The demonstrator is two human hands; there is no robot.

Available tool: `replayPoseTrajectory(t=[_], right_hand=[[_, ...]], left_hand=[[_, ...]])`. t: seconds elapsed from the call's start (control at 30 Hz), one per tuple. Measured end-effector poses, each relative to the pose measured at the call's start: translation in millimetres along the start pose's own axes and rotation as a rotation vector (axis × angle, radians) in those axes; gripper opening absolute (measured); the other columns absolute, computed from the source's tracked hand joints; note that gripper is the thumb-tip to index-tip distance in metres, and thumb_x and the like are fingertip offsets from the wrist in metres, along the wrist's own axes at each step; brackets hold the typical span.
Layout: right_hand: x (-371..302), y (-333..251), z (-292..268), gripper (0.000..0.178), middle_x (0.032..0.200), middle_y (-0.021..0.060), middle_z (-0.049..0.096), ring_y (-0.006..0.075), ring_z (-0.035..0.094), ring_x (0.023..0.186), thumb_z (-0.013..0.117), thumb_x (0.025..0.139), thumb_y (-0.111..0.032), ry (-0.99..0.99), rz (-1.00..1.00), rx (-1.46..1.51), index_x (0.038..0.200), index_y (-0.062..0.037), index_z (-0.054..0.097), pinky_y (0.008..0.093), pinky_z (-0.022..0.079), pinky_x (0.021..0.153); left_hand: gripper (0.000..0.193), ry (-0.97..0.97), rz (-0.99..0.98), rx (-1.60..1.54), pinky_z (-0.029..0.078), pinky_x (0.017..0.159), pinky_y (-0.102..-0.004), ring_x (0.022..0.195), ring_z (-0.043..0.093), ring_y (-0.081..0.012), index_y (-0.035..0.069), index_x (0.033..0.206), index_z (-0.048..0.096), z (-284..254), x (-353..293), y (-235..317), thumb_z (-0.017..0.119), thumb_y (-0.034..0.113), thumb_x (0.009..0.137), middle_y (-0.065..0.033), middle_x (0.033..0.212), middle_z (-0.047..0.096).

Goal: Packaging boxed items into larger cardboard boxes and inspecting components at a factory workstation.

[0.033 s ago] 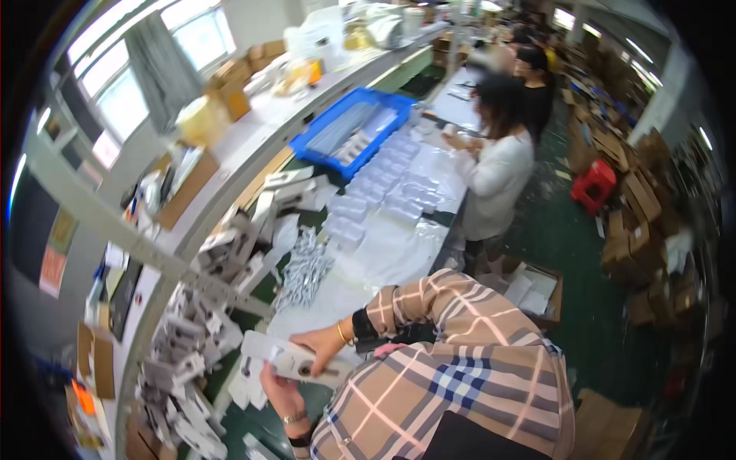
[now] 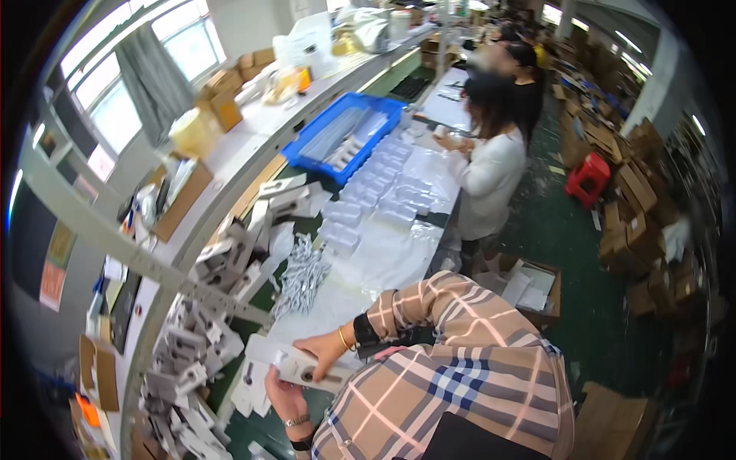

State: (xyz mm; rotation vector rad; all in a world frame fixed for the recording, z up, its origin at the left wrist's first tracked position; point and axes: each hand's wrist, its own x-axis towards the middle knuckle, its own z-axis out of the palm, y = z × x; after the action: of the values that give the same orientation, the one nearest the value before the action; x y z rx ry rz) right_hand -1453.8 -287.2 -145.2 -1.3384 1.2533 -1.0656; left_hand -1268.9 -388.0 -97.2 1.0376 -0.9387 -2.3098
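A white box (image 2: 290,369), long and narrow with a round dark opening and a pale flap at its far-left end, lies across both my hands. My right hand (image 2: 325,351), with a gold bangle at the wrist, grips its upper side, thumb and fingers spread over the face. From below, my left hand (image 2: 285,396), wearing a metal watch, pinches the box near the flap. A pile of grey-white cords (image 2: 302,277) lies on the table beyond my hands. White card pieces (image 2: 251,389) rest beside the box, partly covered by it.
Many white boxes (image 2: 192,337) are heaped at the left, behind a metal frame bar (image 2: 165,268). Clear plastic trays (image 2: 372,180) and a blue crate (image 2: 349,175) stand further along the table. A co-worker in white (image 2: 491,180) stands at its right side. An open carton (image 2: 553,313) sits nearby.
The whole view has shifted slightly, with the background a little to the left. Both hands keep their hold on the white box.
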Motion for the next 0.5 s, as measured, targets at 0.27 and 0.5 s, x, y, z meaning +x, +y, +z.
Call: replayPoseTrajectory(t=[0.27,0.5], right_hand=[[-67,-5,2,0.075,0.121,0.0133,0.064,0.0233,0.06,0.114,0.08,0.084,-0.05,0.196,0.255,0.259,0.133,-0.0017,0.051,0.0386,0.049,0.098],[-88,-7,-3,0.07,0.124,0.0084,0.064,0.0266,0.06,0.116,0.051,0.092,-0.071,0.439,0.436,0.834,0.133,-0.0142,0.061,0.06,0.043,0.1]], left_hand=[[0.014,-0.175,-0.229,0.075,0.054,0.081,-0.0375,0.091,0.067,-0.0214,0.008,0.094,0.061,24,58,-38,0.057,0.02,0.089,-0.0052,0.096,0.067],[0.009,-0.184,-0.3,0.197,0.054,0.075,-0.0372,0.08,0.064,-0.0209,0.011,0.083,0.05,52,77,-64,0.053,0.018,0.087,-0.0031,0.084,0.057]])
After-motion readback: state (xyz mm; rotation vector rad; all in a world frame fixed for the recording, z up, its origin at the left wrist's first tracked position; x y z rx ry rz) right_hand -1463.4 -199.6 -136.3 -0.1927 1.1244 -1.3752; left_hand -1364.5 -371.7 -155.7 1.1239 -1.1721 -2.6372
